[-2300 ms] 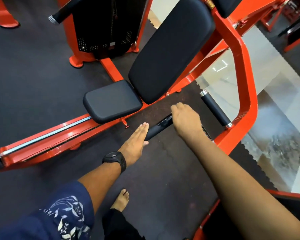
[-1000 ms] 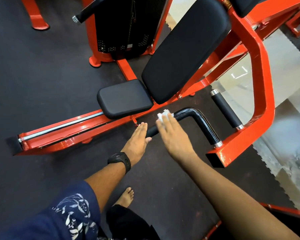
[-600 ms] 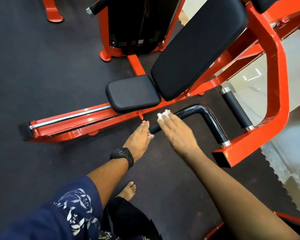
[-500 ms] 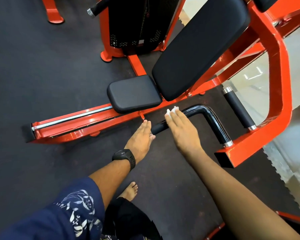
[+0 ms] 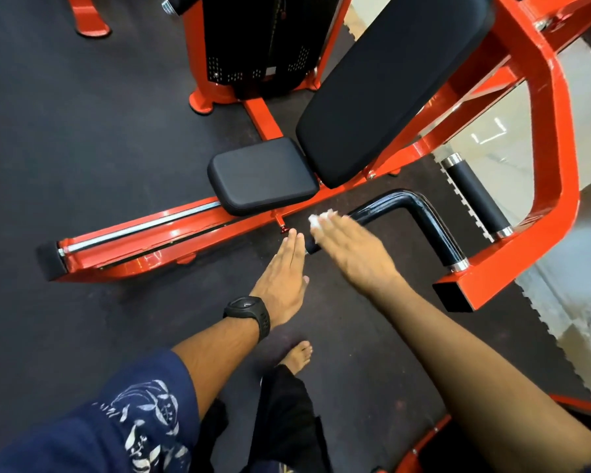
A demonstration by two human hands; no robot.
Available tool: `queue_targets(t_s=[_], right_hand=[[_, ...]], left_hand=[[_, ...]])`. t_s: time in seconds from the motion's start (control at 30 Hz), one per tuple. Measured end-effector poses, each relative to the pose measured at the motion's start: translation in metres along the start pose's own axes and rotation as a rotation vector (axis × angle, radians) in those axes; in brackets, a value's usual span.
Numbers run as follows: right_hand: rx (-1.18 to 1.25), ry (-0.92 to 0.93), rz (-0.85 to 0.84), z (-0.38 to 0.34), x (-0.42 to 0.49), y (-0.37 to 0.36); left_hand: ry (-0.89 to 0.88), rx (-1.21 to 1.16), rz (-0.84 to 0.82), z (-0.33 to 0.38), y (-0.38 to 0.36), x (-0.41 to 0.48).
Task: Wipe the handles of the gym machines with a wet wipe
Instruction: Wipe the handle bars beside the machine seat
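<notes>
Dark rubber flooring (image 5: 82,148) carries an orange machine (image 5: 556,131). Right hand (image 5: 352,256), fingers straight, presses a white wipe (image 5: 319,220) onto its black handle (image 5: 434,227). Left hand (image 5: 284,276) lies flat and unclenched beside the handle's end.

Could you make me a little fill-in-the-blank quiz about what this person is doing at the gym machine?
1. The right hand presses a white ____ onto the bent handle.
2. The left hand has a black ____ on its wrist.
3. The seat is coloured ____.
4. The foot has no shoe; it is ____.
Missing words: wipe; watch; black; bare.
</notes>
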State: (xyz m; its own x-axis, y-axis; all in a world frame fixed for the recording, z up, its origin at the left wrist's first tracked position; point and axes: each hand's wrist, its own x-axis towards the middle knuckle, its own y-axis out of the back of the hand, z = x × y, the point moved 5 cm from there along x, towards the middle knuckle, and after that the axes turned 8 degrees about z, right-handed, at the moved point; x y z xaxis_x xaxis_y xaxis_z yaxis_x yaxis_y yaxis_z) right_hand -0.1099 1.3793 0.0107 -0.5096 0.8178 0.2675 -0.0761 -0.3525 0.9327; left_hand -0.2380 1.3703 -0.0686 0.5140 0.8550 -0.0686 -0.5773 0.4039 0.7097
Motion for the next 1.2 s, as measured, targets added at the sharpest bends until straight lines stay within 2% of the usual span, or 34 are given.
queue_targets(t_s=[0.07, 0.13, 0.2, 0.27, 0.37, 0.43, 0.57, 0.7, 0.73, 0.9, 1.0, 1.13, 1.17, 1.2], right_hand=[[-0.041, -0.103, 0.001, 0.007, 0.005, 0.002], [-0.130, -0.014, -0.008, -0.011, 0.005, -0.002], [-0.097, 0.121, -0.027, -0.023, 0.001, -0.001], [-0.015, 0.063, 0.045, -0.010, -0.004, 0.005], [0.114, -0.282, 0.120, -0.004, -0.019, 0.001], [0.230, -0.610, 0.190, -0.020, -0.025, -0.003], [0.483, -1.326, 0.499, -0.042, -0.017, -0.005], [0.656, -1.807, 0.800, -0.038, -0.019, -0.016], [0.684, -1.895, 0.828, -0.038, -0.019, -0.019], [0.674, -1.928, 0.659, -0.033, -0.021, -0.018], [0.672, -1.972, 0.677, -0.002, -0.023, -0.017], [0.709, -1.809, 0.526, -0.033, -0.021, -0.009], [0.774, -1.810, 0.547, -0.039, -0.023, -0.011], [0.852, -1.863, 0.636, -0.034, -0.024, -0.014]], left_hand=[[0.008, -0.008, -0.006, 0.000, 0.000, -0.001], [0.010, 0.007, -0.021, 0.001, 0.001, 0.000], [0.018, 0.011, -0.048, 0.000, 0.001, 0.000], [0.023, 0.044, -0.070, 0.000, 0.002, -0.001], [0.029, 0.086, -0.096, 0.000, 0.004, -0.001], [0.032, 0.094, -0.115, 0.001, 0.004, -0.001], [0.016, 0.120, -0.166, -0.001, 0.011, 0.001], [-0.002, 0.139, -0.206, -0.002, 0.016, 0.002], [-0.001, 0.144, -0.206, -0.002, 0.016, 0.003], [0.011, 0.144, -0.208, 0.002, 0.018, 0.001], [0.011, 0.144, -0.205, 0.001, 0.018, 0.002], [0.023, 0.140, -0.195, 0.001, 0.016, 0.001], [0.031, 0.136, -0.197, 0.001, 0.016, 0.000], [0.032, 0.130, -0.198, 0.001, 0.016, 0.000]])
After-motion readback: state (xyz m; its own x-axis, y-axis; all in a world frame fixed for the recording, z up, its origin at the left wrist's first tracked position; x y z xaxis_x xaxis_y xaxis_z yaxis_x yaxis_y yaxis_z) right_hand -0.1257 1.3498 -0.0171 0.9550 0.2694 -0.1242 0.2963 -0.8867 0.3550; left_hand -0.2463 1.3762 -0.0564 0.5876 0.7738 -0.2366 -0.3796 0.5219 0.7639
